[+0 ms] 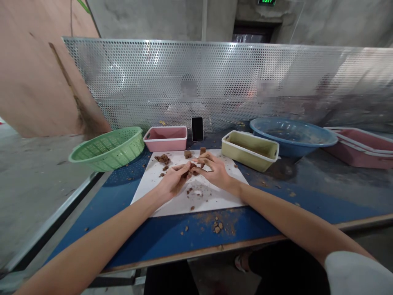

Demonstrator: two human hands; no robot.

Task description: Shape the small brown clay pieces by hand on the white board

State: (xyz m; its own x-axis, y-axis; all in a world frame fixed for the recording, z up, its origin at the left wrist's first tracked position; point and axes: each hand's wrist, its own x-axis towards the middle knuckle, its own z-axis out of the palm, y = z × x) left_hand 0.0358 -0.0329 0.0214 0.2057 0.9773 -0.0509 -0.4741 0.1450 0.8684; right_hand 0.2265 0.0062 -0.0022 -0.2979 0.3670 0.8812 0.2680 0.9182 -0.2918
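Both of my hands meet over a white board (pixel 172 208) and hold a small lump of brown clay (pixel 193 167) between their fingertips. My left hand (pixel 174 180) pinches its left side with thumb and fingers. From the right, my right hand (pixel 217 172) grips it, index finger stretched over the top. Just behind the hands stand a small brown block (pixel 188 154) and a second block (pixel 202 150), partly hidden by my right hand. A crumbly brown heap (pixel 162 159) lies at the board's back left, with crumbs scattered around the board.
Along the back of the blue table (pixel 138 241) stand a green basket (pixel 107 149), a pink bin (pixel 166 139), a phone (pixel 197 129), a yellow-green bin (pixel 250 151), a blue basin (pixel 293 143) and pink bins (pixel 362 151). Behind rises a perforated metal panel (pixel 215 82).
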